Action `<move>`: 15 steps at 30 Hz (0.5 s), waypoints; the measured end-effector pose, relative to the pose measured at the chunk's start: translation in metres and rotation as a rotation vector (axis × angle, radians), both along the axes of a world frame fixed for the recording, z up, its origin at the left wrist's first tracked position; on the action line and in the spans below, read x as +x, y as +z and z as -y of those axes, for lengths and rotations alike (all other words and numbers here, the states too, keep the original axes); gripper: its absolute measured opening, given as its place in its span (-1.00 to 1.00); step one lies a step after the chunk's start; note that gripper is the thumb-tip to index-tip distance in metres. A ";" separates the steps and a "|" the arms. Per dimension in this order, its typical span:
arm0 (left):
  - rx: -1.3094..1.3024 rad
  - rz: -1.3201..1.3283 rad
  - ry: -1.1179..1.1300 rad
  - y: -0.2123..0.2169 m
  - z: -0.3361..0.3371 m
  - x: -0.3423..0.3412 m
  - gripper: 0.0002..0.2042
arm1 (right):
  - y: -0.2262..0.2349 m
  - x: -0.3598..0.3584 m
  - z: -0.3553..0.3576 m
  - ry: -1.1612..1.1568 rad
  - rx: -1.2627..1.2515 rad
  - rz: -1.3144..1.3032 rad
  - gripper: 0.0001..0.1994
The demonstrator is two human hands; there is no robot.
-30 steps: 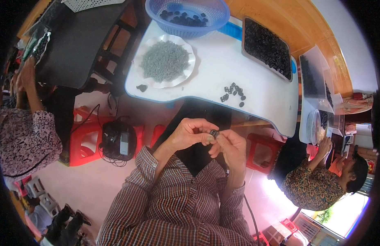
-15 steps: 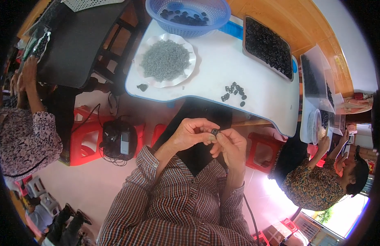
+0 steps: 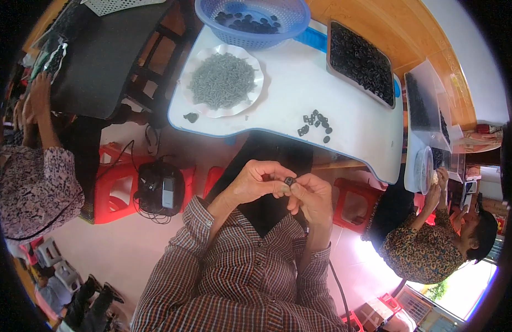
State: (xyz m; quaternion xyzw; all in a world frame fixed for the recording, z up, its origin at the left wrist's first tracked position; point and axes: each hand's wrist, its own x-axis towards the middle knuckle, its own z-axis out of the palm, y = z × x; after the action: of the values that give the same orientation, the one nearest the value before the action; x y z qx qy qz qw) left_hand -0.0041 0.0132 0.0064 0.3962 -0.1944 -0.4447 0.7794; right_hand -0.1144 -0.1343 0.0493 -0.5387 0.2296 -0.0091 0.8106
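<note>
A small black part point(image 3: 290, 181) is pinched between my two hands, held above my lap in front of the table. My left hand point(image 3: 257, 181) grips it between thumb and fingertips. My right hand point(image 3: 312, 195) meets it from the other side, its thumb and forefinger closed on the same part. The part's exact kind is too small to make out. On the white table, a loose group of similar small black parts point(image 3: 317, 122) lies near the front edge. Left of them, a white wavy-rimmed plate point(image 3: 257, 94) carries a heap of small grey pieces point(image 3: 223, 80).
A blue plastic basket point(image 3: 250, 40) with black pieces stands at the back. A tray of black parts point(image 3: 361, 63) is at the back right, with clear bins point(image 3: 430, 105) beyond. Red stools point(image 3: 353, 205) flank me. Co-workers sit left point(image 3: 40, 188) and right point(image 3: 427, 249).
My hands stay almost in place, with the fingers shifting slightly around the black part. The co-worker at right has brought both hands together near the round container.
</note>
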 end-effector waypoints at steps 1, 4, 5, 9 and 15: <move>-0.001 0.002 -0.002 0.000 0.001 0.000 -0.78 | 0.001 -0.001 0.001 0.005 -0.003 -0.009 -0.91; -0.003 0.020 -0.006 -0.001 0.000 0.001 -0.78 | 0.001 0.001 0.002 0.010 0.029 -0.024 -0.90; 0.000 0.021 -0.017 -0.001 -0.001 0.002 -0.79 | 0.001 0.001 0.003 0.009 0.030 -0.026 -0.90; 0.012 0.061 -0.071 0.002 -0.003 0.004 -0.79 | -0.002 -0.001 0.005 0.028 0.040 -0.039 -0.88; 0.019 0.083 -0.085 0.000 -0.005 0.004 -0.80 | 0.000 -0.002 0.003 0.041 0.071 -0.043 -0.88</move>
State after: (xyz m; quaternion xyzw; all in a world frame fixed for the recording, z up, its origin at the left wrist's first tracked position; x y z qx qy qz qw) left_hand -0.0004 0.0183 0.0062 0.4130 -0.2393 -0.4624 0.7472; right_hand -0.1164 -0.1372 0.0494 -0.5143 0.2358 0.0272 0.8241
